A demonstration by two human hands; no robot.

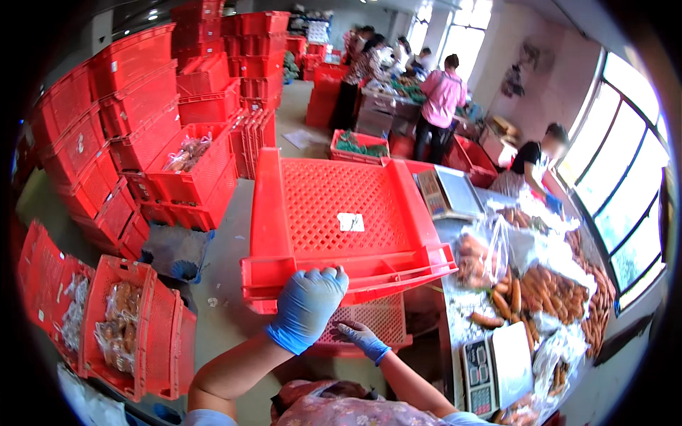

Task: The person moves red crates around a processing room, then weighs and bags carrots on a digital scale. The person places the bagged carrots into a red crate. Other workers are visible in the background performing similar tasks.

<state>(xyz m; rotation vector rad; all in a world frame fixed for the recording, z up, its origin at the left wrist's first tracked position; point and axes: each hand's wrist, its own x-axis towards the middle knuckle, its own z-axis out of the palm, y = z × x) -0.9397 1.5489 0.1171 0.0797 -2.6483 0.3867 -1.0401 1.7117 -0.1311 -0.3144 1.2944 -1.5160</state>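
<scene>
My left hand (311, 304), in a blue glove, is closed around the near rim of a red plastic crate (341, 197). The crate is tilted, with its lattice panel and a small white label facing me. Lower and to the right, my right hand (364, 338) is gloved too, its fingers extended and holding nothing visible. It is close to a second red crate (381, 317) beneath the first; whether it touches that crate I cannot tell.
At right, a metal table (453, 298) carries carrots (551, 293), plastic bags and two digital scales (477, 367). Tall stacks of red crates (133, 80) stand left. Crates of bagged produce (121, 319) sit lower left. A co-worker (527, 165) stands by the window, others farther back.
</scene>
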